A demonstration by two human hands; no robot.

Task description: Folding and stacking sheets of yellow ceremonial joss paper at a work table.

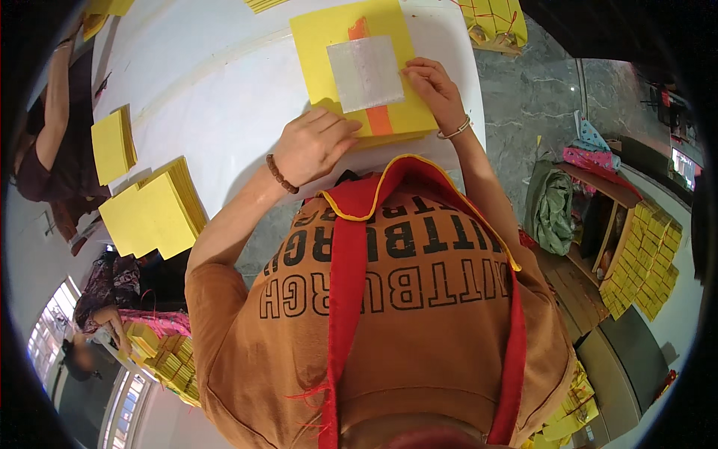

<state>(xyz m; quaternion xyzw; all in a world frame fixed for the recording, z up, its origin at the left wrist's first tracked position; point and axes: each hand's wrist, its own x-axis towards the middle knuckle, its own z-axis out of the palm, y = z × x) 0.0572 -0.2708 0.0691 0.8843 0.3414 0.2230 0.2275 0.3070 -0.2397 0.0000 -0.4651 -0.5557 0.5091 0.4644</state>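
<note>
Before you, a yellow paper stack (317, 63) lies flat, slightly turned, by the near edge of the white surface (224, 90); a silvery square (366, 73) covers its middle; an orange strip (378, 120), running toward you, shows past the square's far and near sides.

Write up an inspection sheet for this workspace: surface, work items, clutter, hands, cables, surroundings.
Surface: white table, faint marks on it.
Work items: yellow sheet, more yellow layers under its near edge; silvery square on top, across an orange strip.
Clutter: two yellow stacks by the table's left edge.
Hands: left hand at the sheet's near-left edge, right hand at its right edge; grip unclear.
Cables: nothing seen.
Surroundings: another person's arm at left; grey floor and tied yellow bundles at right.
</note>
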